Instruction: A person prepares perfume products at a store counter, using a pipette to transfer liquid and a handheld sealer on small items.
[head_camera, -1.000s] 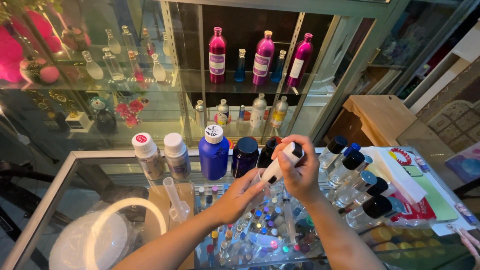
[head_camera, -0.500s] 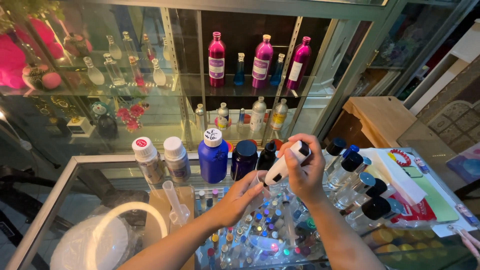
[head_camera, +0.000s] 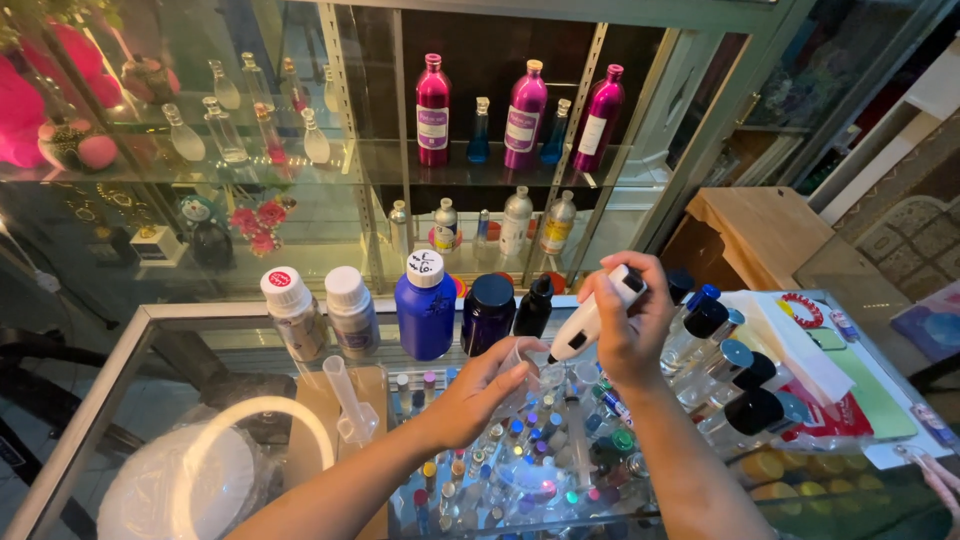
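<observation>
a small white bottle tipped over a clear cup

the right hand is wrapped tight around a small white bottle with a black tip. the bottle is tilted, tip down, over a little clear cup above the glass counter. the left hand curls around the cup and holds it up near the tip.

the white bottle looks light and made of soft plastic – easy to squeeze, so holding it around the middle, as the hand does now, seems best. the cup looks thin, light and see-through; it may slip or crack, so a gentle hold around its side seems right. i cannot tell if anything is in the cup.

just behind the hands stand a blue bottle with a white cap, two pale bottles with white caps – and some dark ones. to the right are clear bottles with black caps. under the glass lie many tiny bottles with bright caps. a clear funnel rests to the left. three pink bottles stand on a shelf behind.
</observation>
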